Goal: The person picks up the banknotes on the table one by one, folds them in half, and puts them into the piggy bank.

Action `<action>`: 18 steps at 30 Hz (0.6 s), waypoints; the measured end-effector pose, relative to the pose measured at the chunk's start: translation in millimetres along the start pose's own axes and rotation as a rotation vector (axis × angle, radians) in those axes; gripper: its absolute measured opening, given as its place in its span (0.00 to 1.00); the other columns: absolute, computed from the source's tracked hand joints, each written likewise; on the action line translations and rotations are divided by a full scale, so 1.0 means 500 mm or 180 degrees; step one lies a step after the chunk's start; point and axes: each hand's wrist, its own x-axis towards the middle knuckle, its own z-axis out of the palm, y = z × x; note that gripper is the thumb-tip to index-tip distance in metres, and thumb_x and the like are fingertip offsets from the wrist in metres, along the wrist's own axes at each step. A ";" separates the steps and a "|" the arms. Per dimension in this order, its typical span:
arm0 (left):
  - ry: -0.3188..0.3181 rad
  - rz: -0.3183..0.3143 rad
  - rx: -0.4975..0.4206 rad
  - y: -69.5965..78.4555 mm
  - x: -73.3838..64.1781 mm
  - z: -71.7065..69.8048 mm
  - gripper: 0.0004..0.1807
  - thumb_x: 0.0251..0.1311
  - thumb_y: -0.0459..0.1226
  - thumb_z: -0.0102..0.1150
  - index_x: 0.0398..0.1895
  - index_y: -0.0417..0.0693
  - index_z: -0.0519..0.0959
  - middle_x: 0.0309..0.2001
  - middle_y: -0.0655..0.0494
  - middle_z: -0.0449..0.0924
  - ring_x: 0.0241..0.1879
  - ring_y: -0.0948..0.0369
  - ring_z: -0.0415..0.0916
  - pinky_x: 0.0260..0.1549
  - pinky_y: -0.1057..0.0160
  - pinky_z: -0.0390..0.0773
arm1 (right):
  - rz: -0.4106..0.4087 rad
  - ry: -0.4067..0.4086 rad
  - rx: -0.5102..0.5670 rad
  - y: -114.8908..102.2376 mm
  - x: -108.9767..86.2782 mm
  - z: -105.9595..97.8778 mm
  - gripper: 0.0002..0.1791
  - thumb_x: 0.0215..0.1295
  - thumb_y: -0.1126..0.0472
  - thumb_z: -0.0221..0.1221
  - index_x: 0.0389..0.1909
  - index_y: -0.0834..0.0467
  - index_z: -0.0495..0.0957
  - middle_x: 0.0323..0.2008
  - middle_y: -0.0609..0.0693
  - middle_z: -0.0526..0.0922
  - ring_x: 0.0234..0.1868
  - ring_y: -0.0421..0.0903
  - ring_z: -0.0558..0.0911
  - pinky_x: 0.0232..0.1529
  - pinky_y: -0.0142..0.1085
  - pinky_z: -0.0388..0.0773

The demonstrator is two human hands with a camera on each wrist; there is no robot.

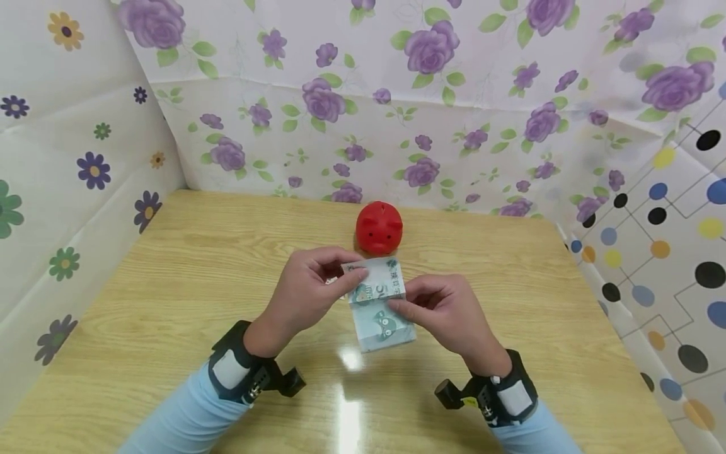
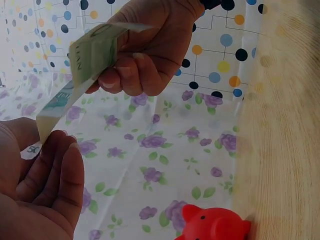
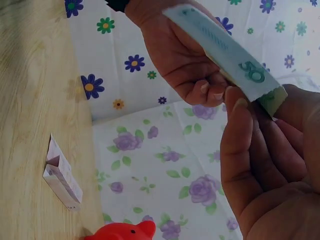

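A green paper banknote (image 1: 386, 328) printed with 50 is held up over the table, creased across its middle. My left hand (image 1: 306, 290) pinches its upper left edge between thumb and fingers. At the right edge, by the crease, my right hand (image 1: 448, 309) pinches it too. Seen from the left wrist, the note (image 2: 95, 52) bends in a zigzag between both hands. Just beyond the note sits a red piggy bank (image 1: 379, 228), its snout toward me and a slot on top.
A folded pale pink paper (image 3: 64, 182) stands on the wooden table (image 1: 227, 233) near the piggy bank; in the head view my left hand mostly hides it. Flowered cloth (image 1: 374, 126) hangs behind the table, with a dotted sheet (image 1: 675, 252) at the right.
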 end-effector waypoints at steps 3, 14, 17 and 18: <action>0.0022 -0.0061 -0.0190 0.000 0.000 0.001 0.13 0.64 0.31 0.68 0.51 0.43 0.85 0.36 0.48 0.86 0.27 0.59 0.77 0.24 0.68 0.76 | 0.0063 0.0234 0.0076 0.001 0.000 0.004 0.05 0.62 0.67 0.70 0.39 0.61 0.89 0.34 0.50 0.91 0.26 0.44 0.86 0.28 0.36 0.85; -0.0169 -0.0632 -0.0467 -0.012 0.005 0.013 0.16 0.64 0.33 0.67 0.55 0.41 0.81 0.40 0.45 0.85 0.35 0.57 0.82 0.35 0.66 0.85 | 0.0324 0.1017 0.0147 0.006 0.002 0.016 0.09 0.65 0.62 0.70 0.44 0.61 0.89 0.36 0.46 0.91 0.31 0.47 0.85 0.34 0.33 0.85; -0.0243 -0.0752 -0.0501 -0.013 0.005 0.018 0.15 0.65 0.32 0.66 0.54 0.38 0.81 0.39 0.43 0.85 0.33 0.56 0.83 0.35 0.61 0.87 | 0.0309 0.1034 0.0185 0.009 0.002 0.019 0.09 0.64 0.63 0.70 0.43 0.61 0.89 0.35 0.46 0.91 0.30 0.47 0.86 0.34 0.33 0.85; -0.0262 -0.0760 -0.0504 -0.014 0.005 0.019 0.14 0.65 0.31 0.66 0.53 0.38 0.81 0.39 0.43 0.85 0.32 0.56 0.83 0.35 0.61 0.87 | 0.0306 0.1036 0.0189 0.010 0.002 0.019 0.09 0.64 0.63 0.70 0.43 0.61 0.89 0.35 0.46 0.91 0.30 0.47 0.86 0.34 0.32 0.85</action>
